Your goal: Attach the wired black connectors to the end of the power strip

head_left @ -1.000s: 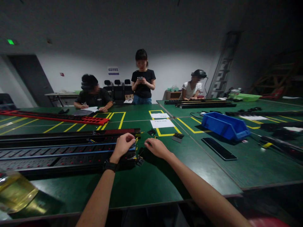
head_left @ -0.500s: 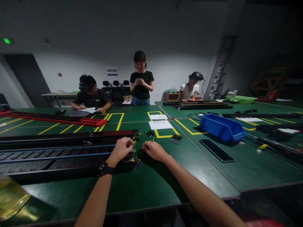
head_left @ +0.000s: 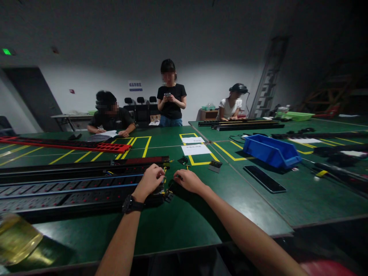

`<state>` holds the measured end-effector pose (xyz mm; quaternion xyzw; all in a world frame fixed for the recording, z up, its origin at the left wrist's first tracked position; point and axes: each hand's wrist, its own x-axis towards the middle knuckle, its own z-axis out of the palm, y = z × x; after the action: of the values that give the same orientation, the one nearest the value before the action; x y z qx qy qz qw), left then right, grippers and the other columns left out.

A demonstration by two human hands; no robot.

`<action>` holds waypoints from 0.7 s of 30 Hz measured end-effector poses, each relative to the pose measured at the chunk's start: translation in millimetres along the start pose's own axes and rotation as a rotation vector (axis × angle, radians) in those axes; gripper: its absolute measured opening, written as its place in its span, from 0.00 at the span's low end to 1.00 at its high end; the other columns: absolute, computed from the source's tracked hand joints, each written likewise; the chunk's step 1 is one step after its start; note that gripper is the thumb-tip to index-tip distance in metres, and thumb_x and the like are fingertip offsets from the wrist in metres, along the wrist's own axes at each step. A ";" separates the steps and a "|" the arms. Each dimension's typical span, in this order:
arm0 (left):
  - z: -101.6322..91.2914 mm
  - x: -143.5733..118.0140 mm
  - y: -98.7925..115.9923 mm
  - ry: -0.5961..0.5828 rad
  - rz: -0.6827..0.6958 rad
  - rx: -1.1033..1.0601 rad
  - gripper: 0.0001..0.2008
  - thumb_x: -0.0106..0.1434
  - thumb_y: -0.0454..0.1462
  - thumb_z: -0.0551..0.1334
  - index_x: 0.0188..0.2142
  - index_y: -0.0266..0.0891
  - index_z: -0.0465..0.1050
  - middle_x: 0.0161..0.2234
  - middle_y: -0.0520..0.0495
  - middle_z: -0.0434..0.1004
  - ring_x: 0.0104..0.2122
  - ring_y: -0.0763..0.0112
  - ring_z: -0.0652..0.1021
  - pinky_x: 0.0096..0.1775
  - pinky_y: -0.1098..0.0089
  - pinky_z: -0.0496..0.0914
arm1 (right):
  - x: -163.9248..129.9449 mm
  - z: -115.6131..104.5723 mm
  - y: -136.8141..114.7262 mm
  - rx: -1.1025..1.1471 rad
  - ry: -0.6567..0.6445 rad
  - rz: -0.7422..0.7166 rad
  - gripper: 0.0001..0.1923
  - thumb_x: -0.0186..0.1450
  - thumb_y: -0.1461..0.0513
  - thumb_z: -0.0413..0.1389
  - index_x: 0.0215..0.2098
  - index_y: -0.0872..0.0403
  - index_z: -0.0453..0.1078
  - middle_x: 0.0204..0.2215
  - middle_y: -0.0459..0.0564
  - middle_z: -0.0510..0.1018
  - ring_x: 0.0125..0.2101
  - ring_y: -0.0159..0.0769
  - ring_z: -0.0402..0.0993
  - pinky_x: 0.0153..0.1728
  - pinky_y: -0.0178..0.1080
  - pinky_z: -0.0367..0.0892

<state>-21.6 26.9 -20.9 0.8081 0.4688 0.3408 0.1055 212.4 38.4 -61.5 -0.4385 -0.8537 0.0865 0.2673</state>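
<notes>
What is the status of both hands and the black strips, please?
Left hand at ends of black strips, grip unclear. Right hand to their right, grip unclear. Strips side by side on table; small black block near their ends.

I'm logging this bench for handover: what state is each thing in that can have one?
Left hand: curled at the strip ends; grip unclear
Right hand: fingers bent, beside the ends; grip unclear
Black strips: lying flat, wires showing
Phone: flat, screen dark
Blue bin: upright, open-topped
Green sign: lit
</notes>
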 end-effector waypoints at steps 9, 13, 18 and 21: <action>-0.8 -1.1 3.9 -0.023 0.073 0.061 0.09 0.63 0.30 0.60 0.37 0.41 0.79 0.37 0.45 0.79 0.38 0.64 0.79 0.43 0.67 0.72 | -0.6 -2.2 -1.0 0.001 0.007 -0.013 0.08 0.71 0.62 0.57 0.46 0.50 0.78 0.42 0.51 0.83 0.40 0.39 0.79 0.40 0.36 0.66; -2.0 -0.7 6.8 -0.019 0.088 0.037 0.07 0.62 0.30 0.61 0.33 0.40 0.78 0.36 0.46 0.78 0.37 0.65 0.79 0.42 0.68 0.71 | -1.1 -2.7 -1.9 0.006 0.005 -0.018 0.08 0.71 0.62 0.57 0.45 0.50 0.78 0.41 0.50 0.84 0.40 0.39 0.79 0.40 0.36 0.66; -1.6 0.5 9.4 -0.023 0.086 0.034 0.08 0.60 0.28 0.60 0.33 0.40 0.77 0.35 0.47 0.77 0.35 0.67 0.78 0.39 0.69 0.70 | -1.4 -4.3 -2.6 0.001 -0.009 -0.021 0.08 0.72 0.62 0.57 0.46 0.51 0.78 0.42 0.51 0.84 0.41 0.39 0.79 0.40 0.36 0.65; -0.3 1.7 8.6 -0.008 0.078 0.054 0.08 0.61 0.28 0.60 0.34 0.40 0.77 0.35 0.47 0.78 0.35 0.66 0.79 0.40 0.69 0.71 | -1.3 -4.8 -3.0 0.000 -0.014 -0.022 0.08 0.72 0.62 0.56 0.46 0.51 0.78 0.42 0.51 0.84 0.41 0.39 0.79 0.40 0.36 0.65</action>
<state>-15.3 23.6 -15.7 0.8298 0.4453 0.3286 0.0720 213.4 35.2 -56.7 -0.4287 -0.8602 0.0864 0.2622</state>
